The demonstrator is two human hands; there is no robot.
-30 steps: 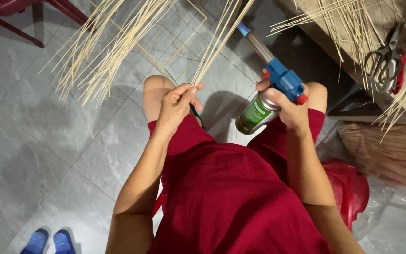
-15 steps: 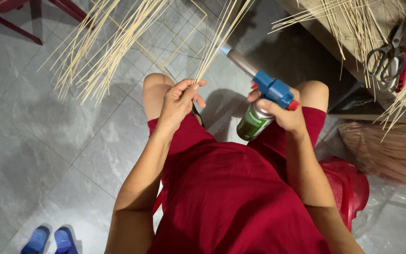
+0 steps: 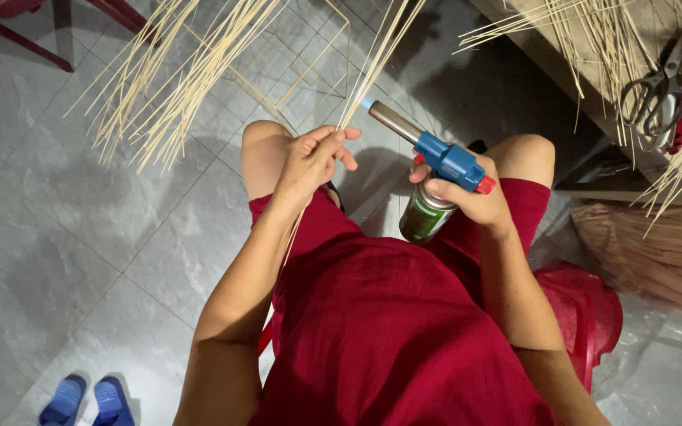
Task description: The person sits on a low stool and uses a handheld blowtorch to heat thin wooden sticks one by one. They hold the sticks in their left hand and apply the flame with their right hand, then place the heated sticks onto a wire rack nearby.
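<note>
My left hand (image 3: 311, 160) pinches a few thin pale bamboo strips (image 3: 376, 61) that run up and away from my knees. My right hand (image 3: 466, 193) grips a gas torch (image 3: 434, 162): a green canister with a blue head, a red knob and a metal nozzle. The nozzle tip points up-left and sits right beside the strips, with a small blue flame (image 3: 366, 104) at it. I am seated, in red clothes, knees apart.
A fan of more bamboo strips (image 3: 169, 85) spreads over the grey tiled floor at upper left. Scissors (image 3: 657, 96) lie on a wooden bench with loose strips at upper right. A red plastic stool (image 3: 586, 312) is under me; blue slippers (image 3: 88, 401) at bottom left.
My right hand has swung the torch to the left and lowered its nozzle until the tip meets the strips held by my left hand; a blue flame now shows at the tip.
</note>
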